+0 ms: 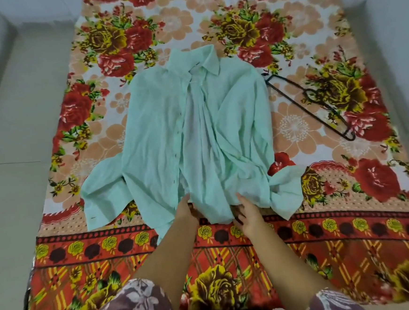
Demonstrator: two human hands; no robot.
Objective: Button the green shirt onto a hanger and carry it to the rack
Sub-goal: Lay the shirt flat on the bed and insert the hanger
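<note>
Floral bed sheet [294, 128] carries the unbuttoned green shirt [153, 134], spread flat at frame centre, collar toward the top.
Soft, light cloth: I expect it to slump and slide, so I would take it at the collar and front edges. At the lower hem my right grip [248, 212] pinches the cloth, fingers tucked under. My left grip [187, 211] touches the hem, but I cannot tell whether it clasps. The black hanger [304, 95] lies just right of the shirt.

Ahead of my fingers [240, 198] the rumpled shirt [196, 131] blocked the middle; to their right I had bare bedspread [294, 128] open as far as the hanger [307, 94] lying flat.
</note>
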